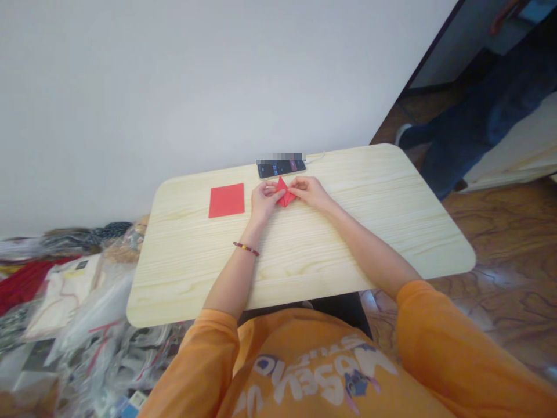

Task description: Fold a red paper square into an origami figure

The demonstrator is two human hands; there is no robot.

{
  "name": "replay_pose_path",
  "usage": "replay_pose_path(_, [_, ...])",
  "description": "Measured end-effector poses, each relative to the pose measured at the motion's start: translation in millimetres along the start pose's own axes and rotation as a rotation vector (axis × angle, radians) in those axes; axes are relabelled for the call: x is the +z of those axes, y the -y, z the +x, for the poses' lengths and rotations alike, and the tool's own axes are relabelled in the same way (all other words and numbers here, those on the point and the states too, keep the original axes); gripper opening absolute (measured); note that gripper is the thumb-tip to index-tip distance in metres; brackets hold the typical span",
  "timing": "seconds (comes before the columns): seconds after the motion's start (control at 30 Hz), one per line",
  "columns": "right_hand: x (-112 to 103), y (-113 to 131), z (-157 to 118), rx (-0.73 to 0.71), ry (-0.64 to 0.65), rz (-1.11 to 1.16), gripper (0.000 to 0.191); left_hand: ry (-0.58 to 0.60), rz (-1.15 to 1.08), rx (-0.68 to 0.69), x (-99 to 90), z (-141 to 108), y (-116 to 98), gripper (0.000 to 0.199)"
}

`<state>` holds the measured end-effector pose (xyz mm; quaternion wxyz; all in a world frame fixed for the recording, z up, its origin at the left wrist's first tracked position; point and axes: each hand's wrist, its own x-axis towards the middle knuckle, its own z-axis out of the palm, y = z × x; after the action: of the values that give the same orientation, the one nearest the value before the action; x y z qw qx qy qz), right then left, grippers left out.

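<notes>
A small piece of folded red paper (285,197), pointed at the top, is held between my two hands just above the table. My left hand (264,200) grips its left side, with the thumb across its front. The fingers of my right hand (306,190) pinch its right edge. To the left of my hands, a flat square of red paper (227,200) lies on the wooden table (183,261). A dark phone (282,167) with a lit screen lies just beyond my fingers.
A pale wall (195,81) rises behind the table. Plastic bags and cloth (96,307) are piled at the left. At the upper right, a person in dark trousers (483,116) is beyond the table's edge. A white cable (315,159) runs by the phone.
</notes>
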<state>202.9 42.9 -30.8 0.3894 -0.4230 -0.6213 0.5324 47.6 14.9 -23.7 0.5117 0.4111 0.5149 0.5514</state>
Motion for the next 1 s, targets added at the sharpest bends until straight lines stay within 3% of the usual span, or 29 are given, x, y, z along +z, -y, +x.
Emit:
replay_pose_path(0.73, [-2.7,2.7,-2.8,-0.102,0.074,-0.312,0.015,0.119,0.159,0.135,-12.6,2.1,-0.8,0.027])
replay_pose_path(1.0, [-4.1,5.0,-4.0,-0.114,0.097,-0.284,0.016,0.135,0.162,0.165,-14.9,5.0,3.1,0.03])
